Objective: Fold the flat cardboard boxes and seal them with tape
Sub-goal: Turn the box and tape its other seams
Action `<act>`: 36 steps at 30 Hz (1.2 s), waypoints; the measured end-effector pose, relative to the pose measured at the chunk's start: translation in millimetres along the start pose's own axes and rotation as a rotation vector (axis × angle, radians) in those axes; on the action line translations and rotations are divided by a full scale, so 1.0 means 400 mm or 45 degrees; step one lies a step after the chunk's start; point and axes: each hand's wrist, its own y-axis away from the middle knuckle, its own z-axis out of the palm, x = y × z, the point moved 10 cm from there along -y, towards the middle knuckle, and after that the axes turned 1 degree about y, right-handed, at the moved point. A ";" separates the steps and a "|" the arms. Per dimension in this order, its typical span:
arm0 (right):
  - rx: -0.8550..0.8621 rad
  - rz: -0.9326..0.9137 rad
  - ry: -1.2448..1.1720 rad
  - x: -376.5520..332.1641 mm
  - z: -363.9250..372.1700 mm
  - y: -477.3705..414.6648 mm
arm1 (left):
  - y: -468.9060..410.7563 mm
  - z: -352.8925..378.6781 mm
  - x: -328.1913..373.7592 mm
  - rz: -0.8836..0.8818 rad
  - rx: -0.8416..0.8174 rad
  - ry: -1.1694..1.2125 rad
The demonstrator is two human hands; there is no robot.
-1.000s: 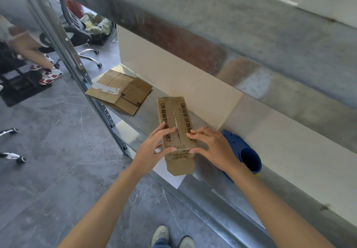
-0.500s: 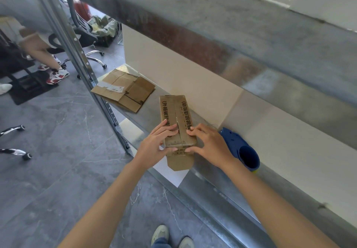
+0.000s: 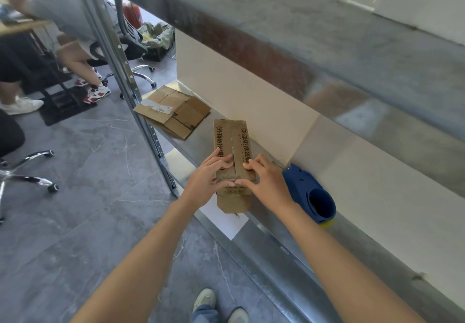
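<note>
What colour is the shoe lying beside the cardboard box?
Dark blue, seen best in the head view: the rubber clog lies right of the brown cardboard box.

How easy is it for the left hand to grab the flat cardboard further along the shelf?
Probably yes. The flat cardboard lies on the same side as the left hand, with only bare shelf between them. But that hand holds the box, so it must let go first.
</note>
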 end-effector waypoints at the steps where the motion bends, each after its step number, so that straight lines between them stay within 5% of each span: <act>1: -0.003 0.004 -0.003 -0.002 0.003 0.002 | 0.001 0.001 0.002 0.001 0.007 -0.007; 15: -0.056 0.216 -0.169 0.032 0.015 -0.006 | -0.019 -0.013 0.010 -0.037 -0.007 -0.158; 25: 0.023 0.465 -0.341 0.047 0.025 0.029 | -0.127 -0.088 -0.009 0.250 -0.498 -0.304; 31: 0.146 0.587 -0.389 0.025 0.019 0.064 | -0.292 -0.154 -0.049 0.328 -0.481 -0.328; 36: 0.248 0.688 -0.206 -0.006 0.022 0.078 | -0.366 -0.102 -0.072 0.257 -0.669 -0.181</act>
